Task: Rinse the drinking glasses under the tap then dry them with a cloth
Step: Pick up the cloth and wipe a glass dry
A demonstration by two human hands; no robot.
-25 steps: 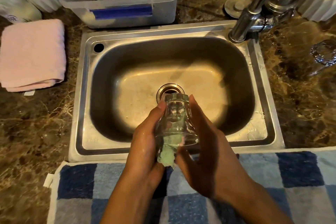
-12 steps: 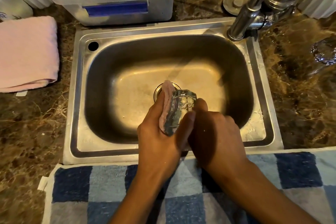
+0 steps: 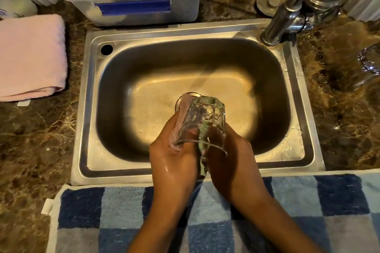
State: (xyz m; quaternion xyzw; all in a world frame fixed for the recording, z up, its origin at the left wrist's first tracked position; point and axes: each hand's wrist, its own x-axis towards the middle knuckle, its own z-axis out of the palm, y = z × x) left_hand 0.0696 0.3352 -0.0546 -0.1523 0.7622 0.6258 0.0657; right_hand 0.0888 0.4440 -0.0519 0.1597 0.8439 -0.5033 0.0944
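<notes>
Head: right hand fingers hidden behind glass.

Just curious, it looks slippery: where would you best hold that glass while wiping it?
Probably round the side wall near the open rim, from below. The glass is tilted, base pointing away, and the right hand already wraps that wider end while the left hand presses the cloth.

Both forearms reach forward and converge, the wet left hand with fingers curled and thumb tucked inward in a grip, the right hand close beside it, fingers wrapped in a grip too
</notes>
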